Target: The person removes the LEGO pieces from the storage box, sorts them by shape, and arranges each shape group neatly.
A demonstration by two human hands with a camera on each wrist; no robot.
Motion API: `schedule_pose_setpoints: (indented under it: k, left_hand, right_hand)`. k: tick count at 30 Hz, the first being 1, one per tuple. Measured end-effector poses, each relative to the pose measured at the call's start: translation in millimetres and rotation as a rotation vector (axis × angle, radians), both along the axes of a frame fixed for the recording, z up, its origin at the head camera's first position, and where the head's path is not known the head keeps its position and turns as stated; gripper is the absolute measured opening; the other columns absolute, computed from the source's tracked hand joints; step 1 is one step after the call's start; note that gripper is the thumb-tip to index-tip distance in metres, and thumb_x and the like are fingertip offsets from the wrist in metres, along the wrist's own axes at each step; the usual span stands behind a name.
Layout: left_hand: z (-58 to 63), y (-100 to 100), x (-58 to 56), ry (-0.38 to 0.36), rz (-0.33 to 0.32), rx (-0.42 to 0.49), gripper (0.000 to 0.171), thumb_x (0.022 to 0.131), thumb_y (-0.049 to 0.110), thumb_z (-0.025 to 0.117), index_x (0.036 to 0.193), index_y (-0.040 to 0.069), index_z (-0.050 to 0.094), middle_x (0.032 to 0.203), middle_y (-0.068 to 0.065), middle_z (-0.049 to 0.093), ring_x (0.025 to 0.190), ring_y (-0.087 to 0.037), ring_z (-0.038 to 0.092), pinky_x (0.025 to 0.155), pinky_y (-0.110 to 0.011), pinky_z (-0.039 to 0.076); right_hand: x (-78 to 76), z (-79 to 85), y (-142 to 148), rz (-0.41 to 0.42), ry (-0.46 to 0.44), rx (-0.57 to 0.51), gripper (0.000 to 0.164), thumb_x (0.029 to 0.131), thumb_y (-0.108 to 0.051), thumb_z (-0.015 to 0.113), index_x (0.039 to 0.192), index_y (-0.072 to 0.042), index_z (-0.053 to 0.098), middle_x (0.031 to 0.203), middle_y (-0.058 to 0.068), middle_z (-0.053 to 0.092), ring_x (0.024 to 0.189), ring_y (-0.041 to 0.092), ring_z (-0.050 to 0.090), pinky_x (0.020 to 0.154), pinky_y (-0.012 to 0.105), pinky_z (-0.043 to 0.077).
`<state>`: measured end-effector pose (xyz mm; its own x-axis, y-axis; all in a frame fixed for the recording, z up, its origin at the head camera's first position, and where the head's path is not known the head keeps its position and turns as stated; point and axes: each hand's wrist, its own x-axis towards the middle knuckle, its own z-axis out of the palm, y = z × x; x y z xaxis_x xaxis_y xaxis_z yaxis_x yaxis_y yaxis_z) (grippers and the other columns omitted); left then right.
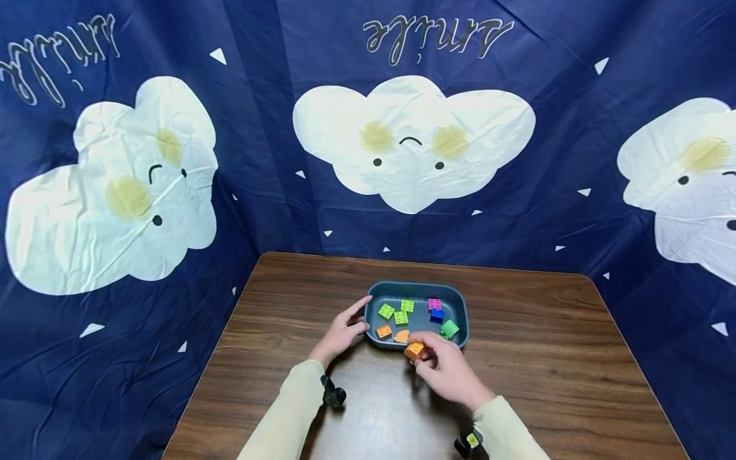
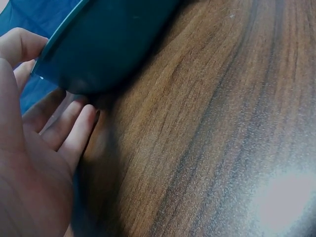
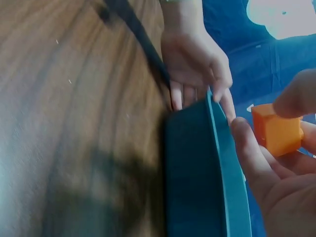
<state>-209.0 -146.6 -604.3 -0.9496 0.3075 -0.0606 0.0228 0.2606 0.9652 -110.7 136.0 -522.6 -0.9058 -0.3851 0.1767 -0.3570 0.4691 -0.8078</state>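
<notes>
A dark teal tray [image 1: 416, 285] on the wooden table holds several toy building blocks. My left hand [image 1: 340, 335] touches its left end, with thumb and fingers spread along the rim and outer wall. Over the tray's near edge, my right hand [image 1: 450, 370] pinches an orange building block [image 3: 279, 129] between thumb and fingers. Inside the tray lie three lime blocks [image 1: 400, 317], an orange studded block [image 1: 384, 331], a rounded orange block [image 1: 402, 336], a pink block [image 1: 434, 304], a blue block [image 1: 437, 316] and a green block [image 1: 450, 329]. The right hand's fingers partly cover the near rim.
The brown wooden table [image 1: 540, 345] spreads around the tray on all sides. Behind it and at both sides hangs a dark blue cloth [image 1: 259, 160] printed with white clouds. A black wrist camera [image 1: 333, 393] sits on the left forearm, another camera [image 1: 468, 441] on the right.
</notes>
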Motion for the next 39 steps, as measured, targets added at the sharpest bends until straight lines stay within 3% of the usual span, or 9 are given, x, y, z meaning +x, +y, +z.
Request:
schedule_pose_setpoints:
  k: [6,13,21,31,39]
  left_hand:
    - [0.1,1,-1.0,-0.002,0.002,0.009,0.068,0.097,0.01,0.064,0.161,0.026,0.046,0.166,-0.012,0.04,0.136,-0.036,0.057,0.104,-0.047,0.055]
    - [1.1,1,-1.2,-0.026,0.0,0.005,0.067,0.1,0.011,0.064,0.16,0.032,0.046,0.167,-0.008,0.038,0.136,-0.035,0.057,0.106,-0.047,0.054]
    - [-1.2,-1,-4.2,-0.042,-0.07,0.102,0.067,0.102,0.004,0.062,0.163,0.021,0.041,0.167,-0.014,0.037,0.135,-0.038,0.057,0.105,-0.045,0.054]
    - [-3.5,-3,-6.3,-0.043,-0.091,0.136,0.07,0.102,0.002,0.061,0.166,0.015,0.035,0.165,-0.021,0.037,0.135,-0.042,0.056,0.103,-0.045,0.055]
    - [-3.6,-4,-5.4,-0.044,-0.098,0.139,0.07,0.102,0.0,0.059,0.166,0.012,0.032,0.164,-0.022,0.038,0.134,-0.043,0.056,0.102,-0.043,0.056]
  right_hand:
    - [8.6,-12.3,-11,0.053,0.004,0.013,0.036,0.096,-0.005,0.074,0.13,-0.006,0.066,0.117,-0.001,0.066,0.088,0.003,0.066,0.075,0.022,0.06]
    - [12.3,-38.3,-29,0.023,0.121,0.029,0.029,0.091,-0.012,0.082,0.116,-0.017,0.068,0.099,-0.01,0.062,0.081,0.003,0.059,0.069,0.025,0.056]
    - [11.9,-66.4,-48,-0.007,0.129,0.072,0.033,0.09,-0.009,0.082,0.121,-0.006,0.071,0.111,-0.003,0.066,0.091,0.006,0.062,0.076,0.023,0.057]
    - [5.9,-81.9,-69,-0.069,0.171,0.186,0.033,0.091,-0.015,0.083,0.122,-0.01,0.072,0.117,-0.002,0.068,0.105,0.011,0.067,0.092,0.037,0.059]
    - [4.9,-87.7,-79,-0.11,0.146,0.222,0.031,0.092,-0.018,0.082,0.12,-0.009,0.074,0.117,0.0,0.072,0.11,0.017,0.068,0.096,0.042,0.058]
